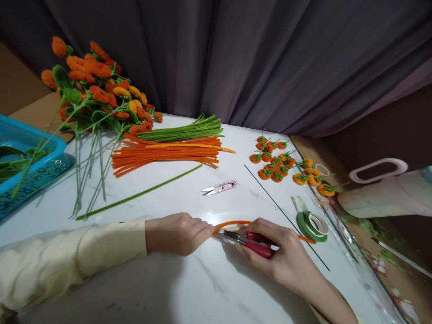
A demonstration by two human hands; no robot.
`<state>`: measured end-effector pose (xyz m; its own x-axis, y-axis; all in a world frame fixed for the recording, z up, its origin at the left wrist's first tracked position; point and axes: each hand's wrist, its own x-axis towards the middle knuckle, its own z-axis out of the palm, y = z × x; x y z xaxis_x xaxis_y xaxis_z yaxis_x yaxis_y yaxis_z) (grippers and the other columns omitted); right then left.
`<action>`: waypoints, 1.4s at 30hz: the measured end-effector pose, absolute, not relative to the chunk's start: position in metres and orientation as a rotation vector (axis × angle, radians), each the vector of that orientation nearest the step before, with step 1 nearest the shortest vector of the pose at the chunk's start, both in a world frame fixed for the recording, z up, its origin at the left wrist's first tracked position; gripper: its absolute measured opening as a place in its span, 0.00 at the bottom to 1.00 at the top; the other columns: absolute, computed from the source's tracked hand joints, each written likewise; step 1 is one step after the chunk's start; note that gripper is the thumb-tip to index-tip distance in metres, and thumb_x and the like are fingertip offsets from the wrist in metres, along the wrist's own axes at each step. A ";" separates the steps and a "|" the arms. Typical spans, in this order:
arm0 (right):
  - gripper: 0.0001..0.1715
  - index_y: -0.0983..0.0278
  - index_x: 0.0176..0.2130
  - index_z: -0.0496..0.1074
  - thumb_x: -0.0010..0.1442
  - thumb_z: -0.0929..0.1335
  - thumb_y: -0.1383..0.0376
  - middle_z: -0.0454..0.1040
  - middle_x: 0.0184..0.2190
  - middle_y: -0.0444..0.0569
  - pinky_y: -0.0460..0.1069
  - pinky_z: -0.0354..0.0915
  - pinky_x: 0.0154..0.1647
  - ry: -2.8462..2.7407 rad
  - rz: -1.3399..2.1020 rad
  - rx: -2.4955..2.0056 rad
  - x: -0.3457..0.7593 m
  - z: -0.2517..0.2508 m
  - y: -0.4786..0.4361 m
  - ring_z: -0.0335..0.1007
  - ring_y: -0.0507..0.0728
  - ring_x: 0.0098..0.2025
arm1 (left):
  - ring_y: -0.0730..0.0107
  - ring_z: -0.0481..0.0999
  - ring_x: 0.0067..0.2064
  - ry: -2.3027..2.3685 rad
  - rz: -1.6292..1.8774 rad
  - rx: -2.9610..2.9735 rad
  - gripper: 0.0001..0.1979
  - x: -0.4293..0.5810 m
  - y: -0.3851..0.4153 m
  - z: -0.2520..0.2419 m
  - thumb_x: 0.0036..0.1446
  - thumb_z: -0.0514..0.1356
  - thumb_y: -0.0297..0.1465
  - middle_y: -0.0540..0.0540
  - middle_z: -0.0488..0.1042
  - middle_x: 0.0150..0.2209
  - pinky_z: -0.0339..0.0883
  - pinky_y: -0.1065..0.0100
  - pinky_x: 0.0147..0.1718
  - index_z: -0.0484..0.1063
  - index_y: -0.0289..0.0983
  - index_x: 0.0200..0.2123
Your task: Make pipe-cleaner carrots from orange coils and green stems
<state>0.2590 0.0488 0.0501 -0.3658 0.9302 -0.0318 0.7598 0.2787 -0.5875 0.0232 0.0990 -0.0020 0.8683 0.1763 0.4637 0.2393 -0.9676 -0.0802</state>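
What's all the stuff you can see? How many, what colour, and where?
Table: 1, white, underneath
Curtain: 1, dark grey, back
Stemmed flowers: many, orange, back left
Basket: 1, blue, left edge
Leaves: several, green, in the basket
Green stems: many, green, back middle
Orange stems: many, orange, just nearer
Single stem: 1, green, left of middle
Snips: 1, pink and silver, centre
Flower heads: over ten, orange, right
Rod: 1, dark, right of the snips
Tape: count unclear, green and white, right
Jug: 1, pale, far right
Clutter: uncountable, mixed, right edge
Pliers: 1, red-handled, front middle
Bent stem: 1, orange, beside the pliers
Left hand: 1, cream-sleeved, gripping bent stem
Right hand: 1, cream-sleeved, holding pliers
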 end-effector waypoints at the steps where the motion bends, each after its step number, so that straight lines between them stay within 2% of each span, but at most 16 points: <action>1: 0.07 0.64 0.33 0.73 0.55 0.67 0.62 0.71 0.25 0.46 0.44 0.61 0.23 -2.218 0.803 -1.581 0.259 0.050 0.049 0.65 0.50 0.23 | 0.72 0.68 0.21 -0.313 -0.689 -2.895 0.16 0.023 0.099 -0.002 0.62 0.41 0.21 0.47 0.70 0.22 0.58 0.71 0.13 0.69 0.28 0.34; 6: 0.08 0.65 0.29 0.73 0.54 0.67 0.62 0.71 0.23 0.45 0.44 0.60 0.23 -2.150 1.006 -1.654 0.259 0.048 0.052 0.63 0.51 0.23 | 0.72 0.66 0.20 -0.230 -0.618 -2.836 0.14 0.022 0.097 -0.003 0.60 0.45 0.21 0.47 0.69 0.21 0.55 0.71 0.12 0.70 0.27 0.34; 10: 0.08 0.64 0.30 0.73 0.54 0.68 0.61 0.71 0.24 0.44 0.44 0.60 0.23 -2.195 1.006 -1.597 0.262 0.049 0.055 0.63 0.50 0.23 | 0.72 0.67 0.20 -0.285 -0.621 -2.948 0.14 0.023 0.095 -0.004 0.61 0.45 0.21 0.47 0.69 0.21 0.56 0.71 0.14 0.70 0.29 0.33; 12: 0.07 0.63 0.33 0.72 0.55 0.67 0.61 0.72 0.27 0.45 0.45 0.62 0.25 -2.253 0.842 -1.526 0.265 0.051 0.056 0.65 0.51 0.25 | 0.72 0.67 0.21 -0.386 -0.616 -3.093 0.14 0.024 0.095 -0.004 0.63 0.45 0.24 0.47 0.70 0.23 0.57 0.71 0.16 0.69 0.30 0.33; 16: 0.10 0.64 0.37 0.71 0.55 0.68 0.61 0.74 0.33 0.50 0.49 0.61 0.32 -2.362 0.228 -1.311 0.273 0.054 0.056 0.69 0.55 0.31 | 0.78 0.64 0.21 -0.703 -0.739 -3.548 0.10 0.028 0.100 0.000 0.63 0.50 0.28 0.50 0.72 0.24 0.58 0.76 0.20 0.69 0.32 0.34; 20: 0.11 0.65 0.39 0.69 0.54 0.69 0.64 0.75 0.32 0.51 0.52 0.56 0.32 -2.461 -0.165 -1.148 0.276 0.054 0.057 0.67 0.57 0.32 | 0.82 0.54 0.18 -0.980 -0.839 -3.918 0.06 0.029 0.108 0.006 0.57 0.57 0.28 0.57 0.61 0.17 0.51 0.79 0.18 0.71 0.33 0.30; 22: 0.10 0.66 0.39 0.69 0.55 0.68 0.66 0.76 0.33 0.51 0.52 0.55 0.33 -2.509 -0.294 -1.086 0.275 0.053 0.057 0.68 0.57 0.33 | 0.83 0.53 0.18 -1.062 -0.791 -4.020 0.06 0.030 0.110 0.008 0.56 0.58 0.28 0.57 0.59 0.16 0.50 0.79 0.18 0.71 0.33 0.29; 27: 0.06 0.66 0.38 0.69 0.57 0.67 0.69 0.77 0.31 0.49 0.53 0.54 0.34 -2.563 -0.497 -0.938 0.272 0.051 0.053 0.70 0.58 0.34 | 0.82 0.57 0.19 -1.194 -0.598 -4.124 0.06 0.029 0.111 0.009 0.55 0.58 0.29 0.55 0.62 0.18 0.52 0.80 0.19 0.72 0.32 0.30; 30: 0.05 0.67 0.38 0.71 0.58 0.67 0.68 0.78 0.31 0.48 0.54 0.55 0.34 -2.535 -0.548 -0.898 0.272 0.052 0.050 0.71 0.58 0.33 | 0.82 0.59 0.19 -1.245 -0.512 -4.163 0.07 0.028 0.112 0.009 0.56 0.58 0.31 0.55 0.63 0.18 0.54 0.79 0.20 0.72 0.32 0.30; 35: 0.03 0.67 0.34 0.71 0.57 0.67 0.73 0.78 0.29 0.46 0.53 0.54 0.32 -2.524 -0.621 -0.817 0.270 0.054 0.050 0.71 0.57 0.31 | 0.80 0.62 0.20 -1.284 -0.383 -4.200 0.08 0.028 0.113 0.010 0.55 0.59 0.32 0.54 0.64 0.18 0.56 0.79 0.20 0.73 0.32 0.30; 42: 0.04 0.65 0.31 0.71 0.57 0.68 0.73 0.78 0.28 0.43 0.52 0.53 0.30 -2.513 -0.702 -0.758 0.270 0.054 0.051 0.72 0.55 0.30 | 0.81 0.62 0.20 -1.219 -0.375 -4.219 0.08 0.027 0.113 0.011 0.55 0.60 0.32 0.53 0.66 0.19 0.56 0.79 0.21 0.74 0.32 0.30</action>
<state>0.2703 0.0514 0.0543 -0.7625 0.3864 0.5189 0.5994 0.7237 0.3419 0.0275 0.1133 0.0114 0.8911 0.4255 -0.1581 0.2633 -0.2009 0.9436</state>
